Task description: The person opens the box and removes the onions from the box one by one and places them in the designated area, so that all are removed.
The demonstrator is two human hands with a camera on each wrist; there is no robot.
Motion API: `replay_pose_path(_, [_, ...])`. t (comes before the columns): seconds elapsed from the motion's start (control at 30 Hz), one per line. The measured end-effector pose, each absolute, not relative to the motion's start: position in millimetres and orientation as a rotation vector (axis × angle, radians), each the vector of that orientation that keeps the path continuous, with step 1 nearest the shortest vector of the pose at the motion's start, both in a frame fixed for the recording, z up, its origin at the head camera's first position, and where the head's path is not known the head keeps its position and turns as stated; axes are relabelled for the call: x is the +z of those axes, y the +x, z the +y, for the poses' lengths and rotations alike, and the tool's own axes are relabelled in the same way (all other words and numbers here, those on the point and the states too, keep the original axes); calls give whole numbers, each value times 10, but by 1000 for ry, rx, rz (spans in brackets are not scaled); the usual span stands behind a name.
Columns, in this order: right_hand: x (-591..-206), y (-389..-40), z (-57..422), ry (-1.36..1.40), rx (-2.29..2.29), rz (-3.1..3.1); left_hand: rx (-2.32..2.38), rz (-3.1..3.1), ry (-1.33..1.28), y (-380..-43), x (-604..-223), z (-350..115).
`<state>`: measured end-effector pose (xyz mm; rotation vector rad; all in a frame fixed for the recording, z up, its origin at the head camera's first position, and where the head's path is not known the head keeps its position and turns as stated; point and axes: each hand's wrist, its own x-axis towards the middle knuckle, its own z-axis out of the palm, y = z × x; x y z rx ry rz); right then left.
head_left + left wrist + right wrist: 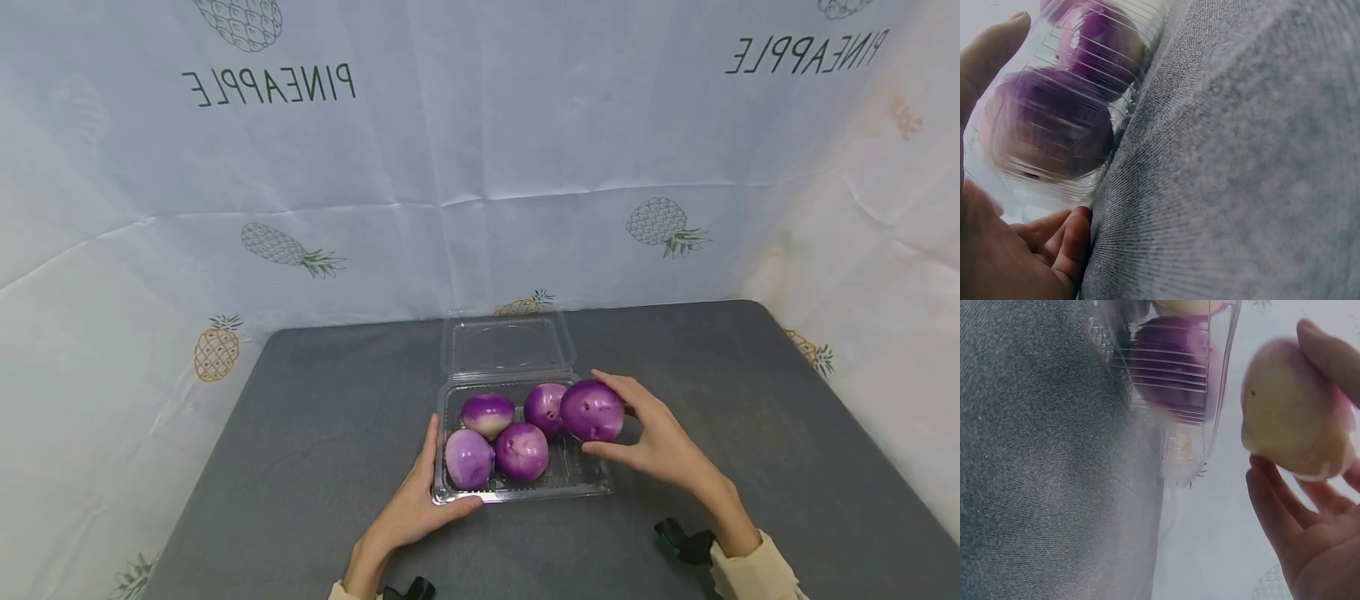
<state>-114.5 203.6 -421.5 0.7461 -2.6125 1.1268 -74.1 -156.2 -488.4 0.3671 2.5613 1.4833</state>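
A clear plastic clamshell container (555,482) lies on the table with its lid (506,343) folded back, away from me. Several round, glossy purple-and-white vegetables (522,452) sit in its base, mostly towards the left and back. My left hand (411,505) holds the near left corner, thumb along the front wall and fingers along the left side. My right hand (663,437) grips one more round purple vegetable (592,410) between thumb and fingers, over the container's right side. Its pale cream underside (1291,419) shows in the right wrist view, apart from the container wall.
The dark grey table (337,417) extends on both sides of the container. A pale cloth (480,150) printed with pineapples hangs behind the far edge. Black bands (684,542) are at the wrists, beside cream sleeves (757,575).
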Motion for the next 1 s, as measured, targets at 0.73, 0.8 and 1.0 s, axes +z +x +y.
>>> replay_pose_path(0.73, [-4438,-1318,2247,314,1112,-2582,1493,2535,343,-743,-4878,-1559])
replay_pose_path(0.8, [-4473,-1336,2267,300,1107,-2600,1489,2540,345,-742,-4876,-1559])
replay_pose_path(1.0, [-4590,-1386,2329,265,1117,-2640,1490,2539,352,-740,-4879,-1561])
